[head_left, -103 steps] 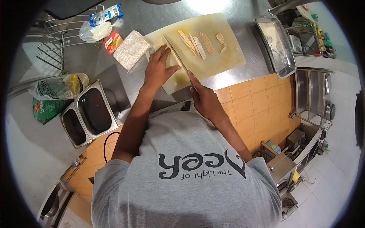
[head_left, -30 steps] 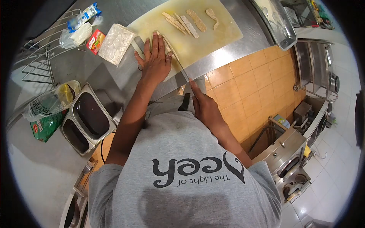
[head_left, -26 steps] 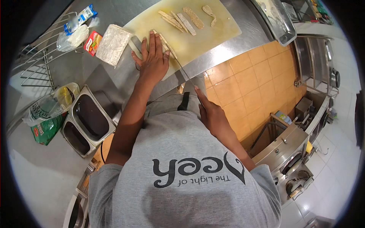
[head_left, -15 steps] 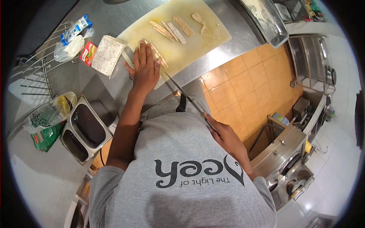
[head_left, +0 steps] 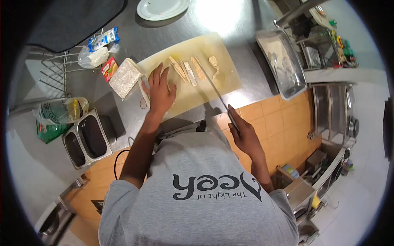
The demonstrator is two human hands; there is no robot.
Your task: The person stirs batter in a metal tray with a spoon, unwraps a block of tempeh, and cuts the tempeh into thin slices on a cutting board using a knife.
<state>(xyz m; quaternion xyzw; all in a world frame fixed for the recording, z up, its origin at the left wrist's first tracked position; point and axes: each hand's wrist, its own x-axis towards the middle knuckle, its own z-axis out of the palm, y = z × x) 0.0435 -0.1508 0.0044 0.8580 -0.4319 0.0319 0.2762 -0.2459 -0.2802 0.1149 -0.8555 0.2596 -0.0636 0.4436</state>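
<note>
My right hand (head_left: 245, 133) is closed around the handle of a long knife (head_left: 216, 89), whose blade reaches over the cutting board (head_left: 223, 53) toward the strips. Several pale, speckled strips that look like tempeh (head_left: 200, 69) lie in a group on the board, with a twisted pale piece (head_left: 214, 67) to their right. My left hand (head_left: 161, 92) rests over the board's left part, fingers spread, hiding what lies under the palm. A pale slab (head_left: 145, 88) shows beside its thumb. Left of the board sits a whitish block (head_left: 124, 78).
A white plate (head_left: 162, 8) stands at the back of the steel counter (head_left: 242, 53). Left are a red packet (head_left: 109, 69), a blue-and-white packet (head_left: 103, 39) and a wire rack (head_left: 53, 74). Metal containers (head_left: 95, 133) stand lower left; a steel tray (head_left: 283, 65) holds utensils at right.
The knife has swung up from near my body to over the strips on the board. My left hand's fingers have spread wider. The camera view has shifted, bringing the plate into sight.
</note>
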